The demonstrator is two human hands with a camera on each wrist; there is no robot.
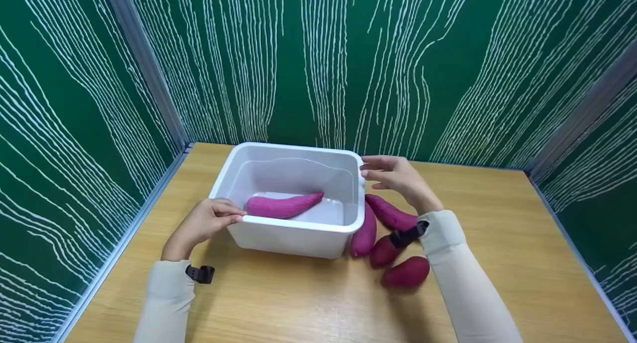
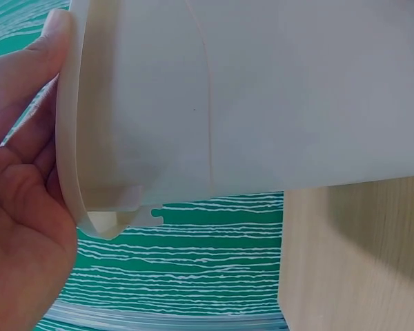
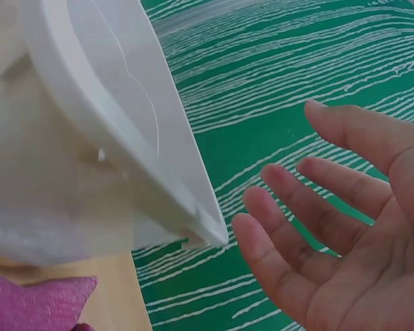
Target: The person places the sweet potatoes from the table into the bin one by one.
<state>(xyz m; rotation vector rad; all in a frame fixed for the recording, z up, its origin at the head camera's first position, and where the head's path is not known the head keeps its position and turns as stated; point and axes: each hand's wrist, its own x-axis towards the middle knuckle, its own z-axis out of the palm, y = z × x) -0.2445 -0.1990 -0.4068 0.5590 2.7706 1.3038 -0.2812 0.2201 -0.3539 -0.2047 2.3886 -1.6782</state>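
Observation:
A white plastic bin (image 1: 293,238) stands near the back of the table, with one purple sweet potato (image 1: 283,206) lying inside on its floor. At the bin's front left corner my left hand (image 1: 206,222) pinches the rim between thumb and fingers; the left wrist view shows the thumb (image 2: 52,41) against the rim's edge. My right hand (image 1: 398,178) is beside the right rim, fingers spread and slightly bent. A gap shows between these fingertips (image 3: 252,231) and the bin's corner in the right wrist view, and nothing is in the palm.
Right of the bin lie two more purple sweet potatoes, one (image 1: 365,233) close along its wall and another (image 1: 388,213) under the right wrist. In front of them are two dark red oval pieces of produce (image 1: 407,273). Green white-streaked panels (image 1: 318,59) enclose the wooden table (image 1: 278,303).

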